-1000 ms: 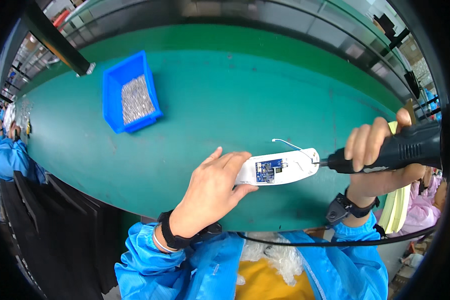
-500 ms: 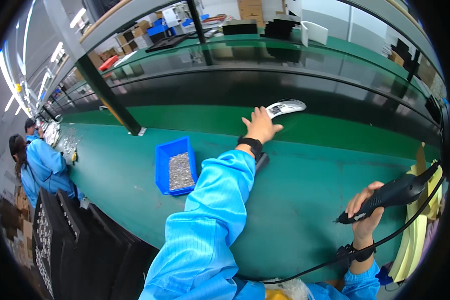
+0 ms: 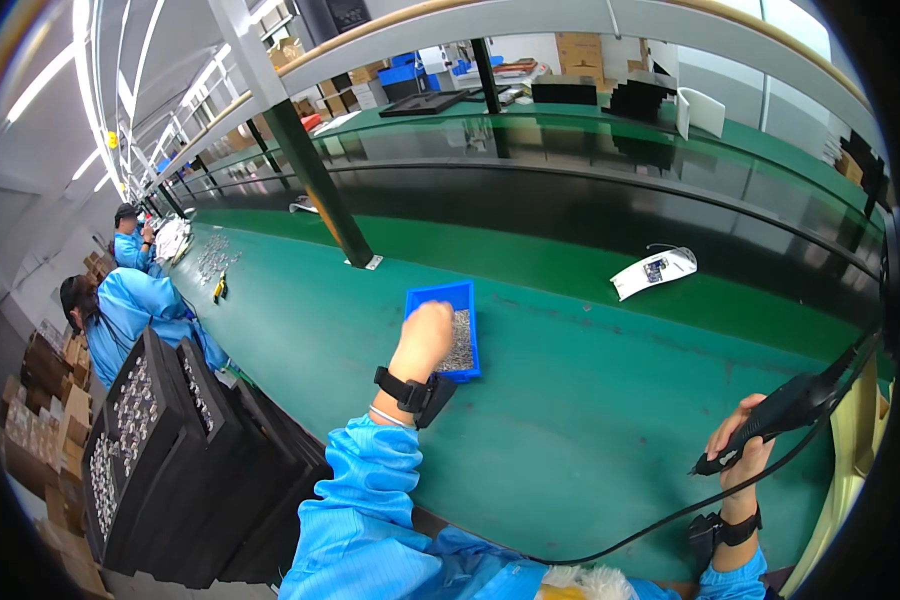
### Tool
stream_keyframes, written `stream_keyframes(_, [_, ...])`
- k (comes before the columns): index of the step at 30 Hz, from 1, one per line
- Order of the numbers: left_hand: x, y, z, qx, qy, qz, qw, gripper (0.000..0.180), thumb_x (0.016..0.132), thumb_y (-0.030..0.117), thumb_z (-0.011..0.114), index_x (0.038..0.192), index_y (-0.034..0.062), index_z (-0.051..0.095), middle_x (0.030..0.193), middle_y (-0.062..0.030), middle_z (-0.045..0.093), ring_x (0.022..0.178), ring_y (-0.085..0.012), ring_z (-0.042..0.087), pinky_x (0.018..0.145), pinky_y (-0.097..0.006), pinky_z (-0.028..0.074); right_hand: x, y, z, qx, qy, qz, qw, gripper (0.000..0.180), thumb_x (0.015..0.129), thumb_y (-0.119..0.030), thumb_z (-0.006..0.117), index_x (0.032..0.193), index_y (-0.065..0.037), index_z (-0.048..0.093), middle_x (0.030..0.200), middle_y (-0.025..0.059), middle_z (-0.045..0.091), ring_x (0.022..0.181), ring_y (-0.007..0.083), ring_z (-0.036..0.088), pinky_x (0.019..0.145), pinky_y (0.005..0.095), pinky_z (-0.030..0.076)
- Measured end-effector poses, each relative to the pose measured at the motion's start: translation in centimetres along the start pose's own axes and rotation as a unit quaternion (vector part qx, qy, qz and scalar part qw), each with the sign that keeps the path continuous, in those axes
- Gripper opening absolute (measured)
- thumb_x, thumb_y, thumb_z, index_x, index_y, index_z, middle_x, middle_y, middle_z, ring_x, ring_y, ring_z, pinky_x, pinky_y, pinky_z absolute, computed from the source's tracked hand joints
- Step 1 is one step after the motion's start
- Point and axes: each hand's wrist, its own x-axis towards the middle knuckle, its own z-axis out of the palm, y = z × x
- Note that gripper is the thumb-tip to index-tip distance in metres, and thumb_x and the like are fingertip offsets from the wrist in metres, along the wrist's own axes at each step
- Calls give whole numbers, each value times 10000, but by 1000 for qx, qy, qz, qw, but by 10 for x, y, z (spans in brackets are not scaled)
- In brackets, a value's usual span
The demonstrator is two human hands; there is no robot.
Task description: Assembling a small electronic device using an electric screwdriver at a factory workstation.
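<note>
My left hand is over the left side of a blue plastic bin that holds a heap of small silvery metal pieces, likely screws. Its fingers curl down into the bin, and the tips are hidden. A black electric screwdriver rests in the grip of my right hand, its bit pointing left above the green table. Farther off, a white curved housing with a small circuit board inside lies on the dark green strip beyond the table.
The screwdriver's black cable crosses low in front of me. A metal post stands at the table's far edge. Black foam trays are stacked at left, near two people in blue. Yellow sheets hang at right.
My left hand has left the white housing and come back to the blue bin. The view has turned left, and my right hand still holds the electric screwdriver.
</note>
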Motion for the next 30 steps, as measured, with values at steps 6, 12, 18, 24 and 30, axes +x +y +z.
stream_keyframes(6, [-18,3,19,-20,-51,19,998,193,651,205,657,761,50,626,768,-152,612,748,-309,592,665,-393,477,-5,2,3,-18,-14,5,1000,702,648,-489,690,1059,-18,370,556,50,503,448,125,504,402,218,408])
stream_keyframes(12, [-30,11,8,-41,88,26,995,81,649,167,624,678,99,656,675,-116,605,651,-291,594,594,-386,474,-6,-1,5,-46,-65,-12,997,626,707,-153,646,1200,-51,276,859,104,510,645,165,558,579,277,461])
stream_keyframes(18, [-31,13,14,-57,141,34,988,63,663,111,606,696,72,643,716,-99,598,666,-281,570,592,-380,422,-4,-2,2,-101,-58,-8,993,564,694,24,592,1185,-51,324,900,94,508,821,176,541,713,307,453])
stream_keyframes(24, [-34,14,6,-88,162,20,983,70,642,116,648,669,60,616,699,-78,593,663,-274,560,596,-373,395,3,4,6,-100,-98,-20,990,542,723,5,601,1189,-41,328,906,95,528,840,161,525,733,304,444])
stream_keyframes(30, [-21,16,15,-59,170,55,982,76,638,96,635,690,44,614,671,-122,587,625,-289,564,585,-372,428,5,7,7,-76,-96,10,992,403,755,-33,602,1105,-22,402,835,74,574,698,95,529,584,243,452])
